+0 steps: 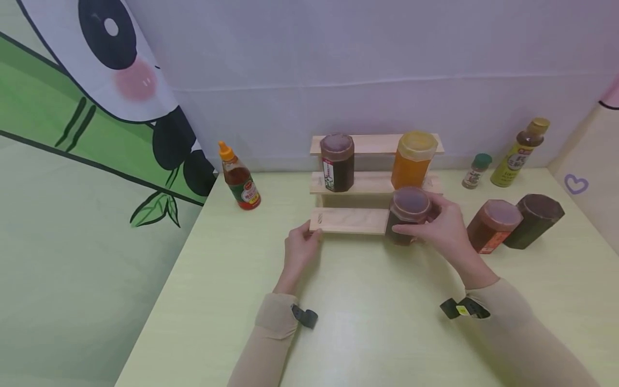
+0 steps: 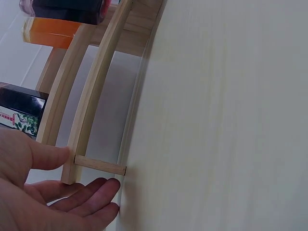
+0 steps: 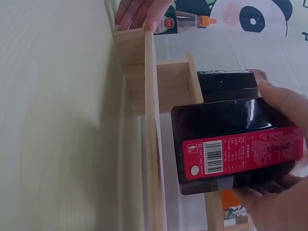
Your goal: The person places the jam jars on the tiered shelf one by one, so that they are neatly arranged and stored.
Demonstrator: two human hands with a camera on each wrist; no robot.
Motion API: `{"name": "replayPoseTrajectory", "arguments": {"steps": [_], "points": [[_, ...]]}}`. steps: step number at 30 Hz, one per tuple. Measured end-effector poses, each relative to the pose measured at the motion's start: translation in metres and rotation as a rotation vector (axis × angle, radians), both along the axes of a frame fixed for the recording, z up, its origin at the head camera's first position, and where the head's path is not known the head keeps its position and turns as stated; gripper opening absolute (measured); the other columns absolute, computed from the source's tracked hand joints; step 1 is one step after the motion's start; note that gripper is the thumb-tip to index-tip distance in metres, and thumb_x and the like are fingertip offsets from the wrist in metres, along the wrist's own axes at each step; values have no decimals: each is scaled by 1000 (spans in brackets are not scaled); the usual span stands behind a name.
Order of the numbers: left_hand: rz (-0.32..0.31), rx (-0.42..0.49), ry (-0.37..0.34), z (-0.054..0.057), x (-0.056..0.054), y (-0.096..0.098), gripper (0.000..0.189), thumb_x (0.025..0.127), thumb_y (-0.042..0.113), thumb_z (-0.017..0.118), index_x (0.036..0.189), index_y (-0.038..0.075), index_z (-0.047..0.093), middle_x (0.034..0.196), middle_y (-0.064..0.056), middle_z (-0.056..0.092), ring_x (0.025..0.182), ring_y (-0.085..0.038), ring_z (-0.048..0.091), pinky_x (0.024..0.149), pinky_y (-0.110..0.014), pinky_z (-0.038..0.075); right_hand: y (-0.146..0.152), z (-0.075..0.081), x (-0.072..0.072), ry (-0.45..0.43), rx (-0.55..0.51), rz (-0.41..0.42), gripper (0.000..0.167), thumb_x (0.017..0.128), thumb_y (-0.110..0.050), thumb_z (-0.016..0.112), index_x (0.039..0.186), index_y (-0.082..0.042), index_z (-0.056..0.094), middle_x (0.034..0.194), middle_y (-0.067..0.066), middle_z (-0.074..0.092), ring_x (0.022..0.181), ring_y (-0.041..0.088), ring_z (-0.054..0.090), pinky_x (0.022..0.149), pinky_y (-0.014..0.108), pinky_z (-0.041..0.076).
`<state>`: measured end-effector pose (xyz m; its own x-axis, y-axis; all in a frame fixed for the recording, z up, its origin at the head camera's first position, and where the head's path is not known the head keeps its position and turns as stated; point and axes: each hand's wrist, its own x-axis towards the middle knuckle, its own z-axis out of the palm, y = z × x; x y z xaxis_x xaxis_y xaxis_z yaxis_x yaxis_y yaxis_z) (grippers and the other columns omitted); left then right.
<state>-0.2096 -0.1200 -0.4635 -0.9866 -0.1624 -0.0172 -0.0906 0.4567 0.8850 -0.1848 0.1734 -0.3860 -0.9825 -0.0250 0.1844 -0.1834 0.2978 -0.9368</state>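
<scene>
A three-tier wooden rack (image 1: 352,221) stands against the back cloth. My left hand (image 1: 301,250) pinches the left end of its lowest board, thumb on top and fingers underneath. Over the board's right end, my right hand (image 1: 447,232) grips a dark octagonal jar (image 1: 410,203) between thumb and fingers. The right wrist view shows a narrow gap between this jar's base and the board, and a red label (image 3: 245,154) on its side. On the middle tier stand a dark jar (image 1: 338,164) with a white label, at left, and an amber jar (image 1: 414,160), at right.
Right of the rack stand a reddish-brown jar (image 1: 494,226), a dark jar (image 1: 533,221), a small green-capped shaker (image 1: 476,172) and a gold-capped bottle (image 1: 519,153). An orange-tipped sauce bottle (image 1: 242,183) is on the left. The pale table (image 1: 358,312) extends in front.
</scene>
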Motion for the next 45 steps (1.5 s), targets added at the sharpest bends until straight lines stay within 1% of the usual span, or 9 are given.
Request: {"name": "replayPoseTrajectory", "arguments": {"steps": [4, 7, 10, 14, 19, 27, 33, 39, 45], "points": [[7, -4, 0, 0, 0, 0, 40, 93, 22, 64, 130, 10, 59, 109, -7, 68, 89, -18, 65, 65, -29, 53, -11, -2, -7, 33, 12, 3, 75, 63, -21, 91, 129, -11, 56, 116, 4, 61, 93, 18, 56, 73, 19, 47], [10, -6, 2, 0, 0, -1, 39, 93, 22, 64, 130, 10, 59, 110, -7, 68, 90, -18, 64, 65, -30, 52, -20, -3, -12, 38, 10, 10, 76, 63, -22, 91, 129, -9, 56, 116, 7, 62, 93, 19, 56, 70, 21, 49], [11, -6, 1, 0, 0, -1, 39, 93, 22, 64, 130, 10, 59, 109, -6, 68, 90, -18, 64, 65, -30, 52, -27, -4, -17, 37, 1, 24, 77, 63, -22, 91, 130, -6, 55, 117, 9, 61, 96, 21, 57, 73, 23, 51], [13, -5, -6, 0, 0, -1, 40, 93, 22, 64, 131, 11, 59, 107, -5, 69, 88, -17, 64, 65, -30, 52, -38, -2, -23, 24, 5, 28, 81, 63, -24, 91, 131, -3, 53, 119, 9, 60, 102, 22, 57, 85, 26, 48], [15, 2, -11, -1, 0, -2, 40, 93, 23, 64, 131, 11, 59, 105, -5, 69, 86, -16, 64, 65, -30, 52, -53, 0, -28, 9, -30, 35, 82, 62, -24, 91, 132, -3, 52, 120, 9, 59, 106, 21, 57, 92, 34, 46], [-5, 16, 0, -3, 0, -1, 39, 93, 22, 64, 130, 11, 59, 104, -5, 69, 85, -16, 65, 66, -30, 53, -74, -6, -35, 37, -74, 18, 78, 59, -20, 93, 127, -7, 57, 118, 7, 62, 105, 20, 58, 90, 35, 47], [-6, 13, 13, -1, 1, -1, 38, 93, 21, 64, 129, 10, 60, 106, -7, 69, 85, -17, 65, 65, -30, 53, -89, -11, -40, 51, -112, 28, 78, 61, -19, 92, 128, -5, 56, 119, 8, 62, 107, 20, 59, 92, 33, 46], [-11, 7, 13, 0, 0, -1, 39, 93, 21, 64, 129, 10, 60, 106, -7, 69, 87, -18, 65, 67, -31, 52, -106, -11, -42, 57, -129, 55, 77, 60, -17, 92, 128, -4, 56, 119, 9, 63, 107, 20, 59, 92, 34, 46], [-10, -4, 1, 1, 1, -1, 40, 93, 22, 64, 131, 9, 58, 106, -6, 69, 88, -18, 65, 70, -31, 52, -118, -11, -44, 77, -140, 45, 77, 58, -19, 93, 125, -6, 58, 115, 7, 64, 104, 18, 61, 89, 33, 48]]}}
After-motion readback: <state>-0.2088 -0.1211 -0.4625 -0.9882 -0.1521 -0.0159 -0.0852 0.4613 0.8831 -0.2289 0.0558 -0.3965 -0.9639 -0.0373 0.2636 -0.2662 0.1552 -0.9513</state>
